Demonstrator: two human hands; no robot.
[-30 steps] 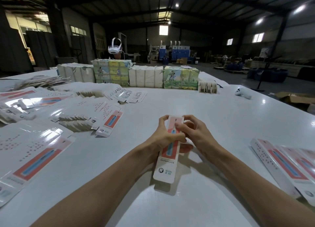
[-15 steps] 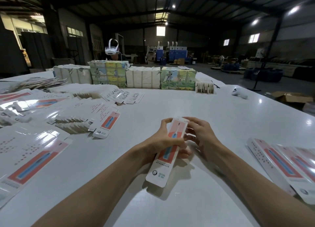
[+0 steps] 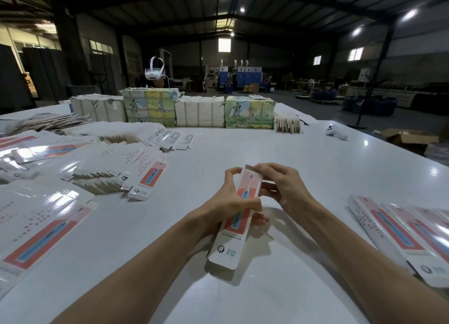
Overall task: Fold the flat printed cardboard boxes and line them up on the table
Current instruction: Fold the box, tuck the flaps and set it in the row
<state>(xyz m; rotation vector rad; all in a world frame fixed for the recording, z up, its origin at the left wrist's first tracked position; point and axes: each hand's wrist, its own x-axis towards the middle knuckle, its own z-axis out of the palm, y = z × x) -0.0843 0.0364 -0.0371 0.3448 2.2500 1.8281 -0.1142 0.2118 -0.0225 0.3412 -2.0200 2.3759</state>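
You hold one box [image 3: 228, 246] just over the tabletop [image 3: 267, 148]: your left grip [image 3: 228, 202] wraps its middle, your right grip [image 3: 291, 190] pinches its far end. Right of the box lie perhaps four folded boxes [image 3: 393, 228], cut off by the frame; left of it, fanned flat blanks [image 3: 153, 177].

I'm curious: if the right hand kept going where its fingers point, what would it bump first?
Probably the toothbrush box, whose far end the right hand pinches; the left hand lies just beyond.

Bare left forearm [image 3: 145, 263], bare right forearm [image 3: 352, 250], bare left grip [image 3: 228, 202], bare right grip [image 3: 289, 192], slender fingers [image 3: 279, 169].
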